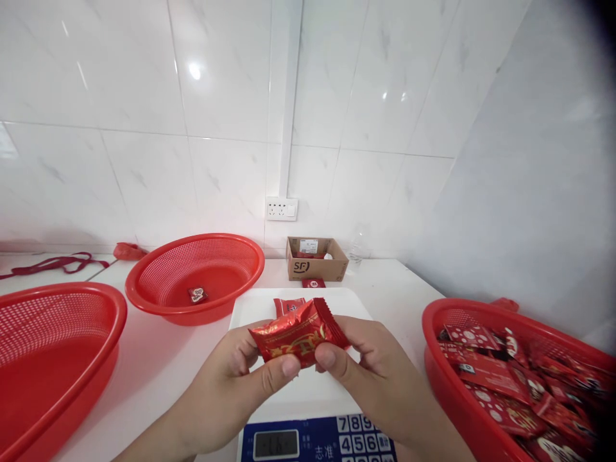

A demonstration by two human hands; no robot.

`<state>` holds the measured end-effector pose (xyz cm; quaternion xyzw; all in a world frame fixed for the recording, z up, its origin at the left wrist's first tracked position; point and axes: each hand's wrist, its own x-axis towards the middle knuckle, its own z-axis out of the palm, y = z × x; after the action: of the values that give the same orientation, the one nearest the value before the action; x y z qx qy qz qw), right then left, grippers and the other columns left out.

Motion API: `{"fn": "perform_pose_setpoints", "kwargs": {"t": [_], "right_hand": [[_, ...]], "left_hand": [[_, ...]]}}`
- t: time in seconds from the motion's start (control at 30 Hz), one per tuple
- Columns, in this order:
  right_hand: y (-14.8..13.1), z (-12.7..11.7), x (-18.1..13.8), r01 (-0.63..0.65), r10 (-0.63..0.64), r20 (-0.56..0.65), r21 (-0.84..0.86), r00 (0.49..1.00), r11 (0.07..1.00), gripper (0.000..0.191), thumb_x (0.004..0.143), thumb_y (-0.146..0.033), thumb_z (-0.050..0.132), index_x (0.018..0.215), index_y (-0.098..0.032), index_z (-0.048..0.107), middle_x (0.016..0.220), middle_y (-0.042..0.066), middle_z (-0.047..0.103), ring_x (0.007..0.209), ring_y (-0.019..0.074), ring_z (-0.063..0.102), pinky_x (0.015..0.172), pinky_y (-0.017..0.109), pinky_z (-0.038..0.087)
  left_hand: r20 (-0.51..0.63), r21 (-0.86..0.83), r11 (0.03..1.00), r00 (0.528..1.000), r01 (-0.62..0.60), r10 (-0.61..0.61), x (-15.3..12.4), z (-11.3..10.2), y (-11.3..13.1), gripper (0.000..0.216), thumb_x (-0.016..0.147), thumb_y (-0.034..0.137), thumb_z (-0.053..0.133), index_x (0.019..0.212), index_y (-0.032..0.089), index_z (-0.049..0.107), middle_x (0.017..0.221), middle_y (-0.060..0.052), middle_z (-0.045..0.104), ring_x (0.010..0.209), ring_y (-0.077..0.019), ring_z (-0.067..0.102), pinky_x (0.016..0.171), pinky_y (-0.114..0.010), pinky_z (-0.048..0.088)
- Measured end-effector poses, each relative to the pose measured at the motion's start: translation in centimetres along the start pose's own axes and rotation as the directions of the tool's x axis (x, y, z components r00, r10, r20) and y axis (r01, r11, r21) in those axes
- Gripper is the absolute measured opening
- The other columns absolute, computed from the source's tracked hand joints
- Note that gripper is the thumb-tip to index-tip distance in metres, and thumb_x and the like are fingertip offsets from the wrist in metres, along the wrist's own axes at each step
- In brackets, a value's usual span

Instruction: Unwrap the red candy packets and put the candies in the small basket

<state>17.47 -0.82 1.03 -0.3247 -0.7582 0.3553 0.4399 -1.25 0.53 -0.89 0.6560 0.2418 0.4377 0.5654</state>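
Between both hands is a red foil packet (299, 335) with gold print and crimped ends, held above the white pan of a weighing scale (283, 401). My left hand (240, 366) grips its left side, thumb on the front face. On the packet's right side, my right hand (363, 359) pinches with its thumb at the lower edge. Behind the held packet, another red packet (285, 307) lies on the pan, partly covered from sight. The scale's blue panel (317, 443) shows number keys and a small display, its reading too faint to make out.
At the right, a red basket (433, 359) is full of red packets (510, 385). A red basket (192, 244) at the back left holds one small packet (197, 294). Another red basket (115, 321) stands at the near left. A cardboard box (317, 268) sits by the tiled wall.
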Motion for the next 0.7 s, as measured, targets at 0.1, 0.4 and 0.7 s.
{"fn": "perform_pose_setpoints", "kwargs": {"t": [0.1,0.4,0.7], "right_hand": [[-0.1,0.0,0.0,0.087,-0.088,-0.005,-0.055,0.996,0.995,0.038,0.1,-0.044,0.045,0.081,-0.021,0.069,0.073,0.0,0.067,0.066,0.0144,0.059,0.063,0.024,0.045],[1.0,-0.1,-0.2,0.117,-0.188,-0.235,-0.284,0.954,0.952,0.033,0.096,-0.038,0.054,0.072,-0.019,0.065,0.063,0.0,0.057,0.064,0.0171,0.057,0.057,0.026,0.043],[1.4,0.0,0.0,0.261,-0.353,-0.203,-0.375,0.913,0.89,0.03,0.092,-0.009,0.053,0.113,-0.02,0.071,0.085,0.004,0.069,0.071,0.0155,0.064,0.062,0.024,0.052]], "left_hand": [[0.016,0.0,1.0,1.0,0.005,-0.005,0.0,0.1,0.0,0.013,0.088,0.035,0.066,0.088,0.025,0.074,0.076,0.001,0.061,0.071,-0.013,0.048,0.067,-0.023,0.042],[-0.129,-0.084,0.992,0.988,-0.094,0.083,-0.1,0.0,-0.5,0.024,0.086,0.046,0.065,0.106,0.033,0.066,0.081,0.003,0.057,0.069,-0.011,0.051,0.066,-0.022,0.047],[-0.209,-0.183,0.983,0.978,-0.024,-0.016,-0.3,-0.1,-0.1,0.055,0.08,0.066,0.059,0.121,0.029,0.059,0.068,0.005,0.065,0.048,-0.0088,0.054,0.058,-0.024,0.044]]}}
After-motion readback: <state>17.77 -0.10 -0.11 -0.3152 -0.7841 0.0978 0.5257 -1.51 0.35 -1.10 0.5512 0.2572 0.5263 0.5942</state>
